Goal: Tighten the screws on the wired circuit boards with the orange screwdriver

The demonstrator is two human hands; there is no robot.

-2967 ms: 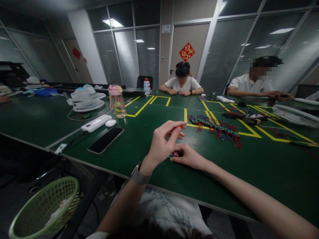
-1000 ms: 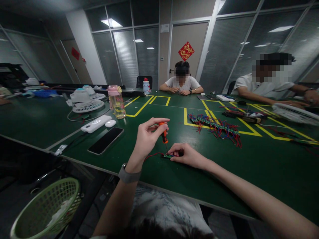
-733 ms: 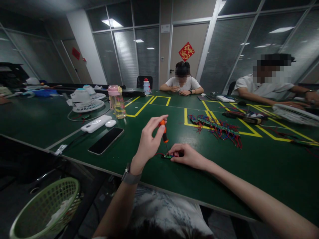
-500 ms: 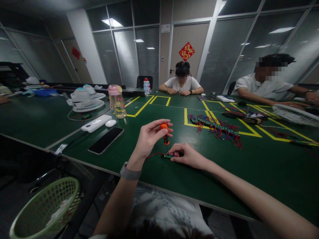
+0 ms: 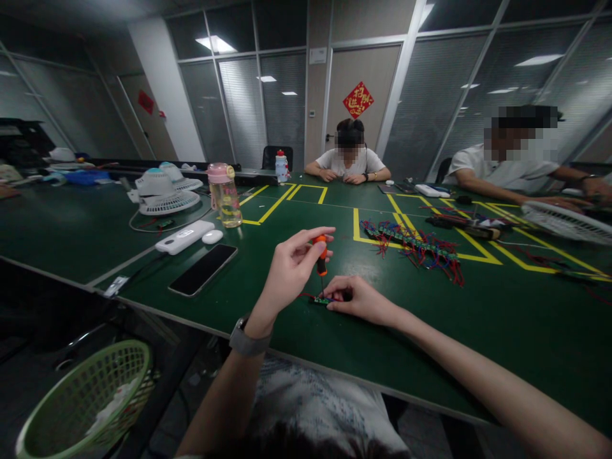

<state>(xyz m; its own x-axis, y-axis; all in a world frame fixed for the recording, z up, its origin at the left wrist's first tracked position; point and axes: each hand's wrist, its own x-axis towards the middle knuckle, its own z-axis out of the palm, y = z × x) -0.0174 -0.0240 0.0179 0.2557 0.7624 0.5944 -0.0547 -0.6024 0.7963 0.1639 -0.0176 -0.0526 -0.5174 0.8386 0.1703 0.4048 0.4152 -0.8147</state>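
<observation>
An orange and black screwdriver (image 5: pixel 322 262) stands nearly upright between the thumb and fingers of my left hand (image 5: pixel 292 268). Its thin shaft points down, and the tip meets a small green circuit board (image 5: pixel 319 301) lying on the green table (image 5: pixel 268 299). My right hand (image 5: pixel 359 298) rests on the table with its fingers closed on the right end of that board, hiding part of it. A red wire (image 5: pixel 306 295) runs off the board's left side, partly behind my left wrist.
Several wired circuit boards (image 5: pixel 414 242) lie in a row at right. A phone (image 5: pixel 203 270), a white power strip (image 5: pixel 185 238), a drink bottle (image 5: pixel 225 197) and white fans (image 5: pixel 165 194) stand at left. Two people sit across the table. A green basket (image 5: pixel 86 395) stands below the edge.
My left hand has shifted slightly to the right and turned around the screwdriver, which now stands a little differently. My right hand and the board have stayed in place.
</observation>
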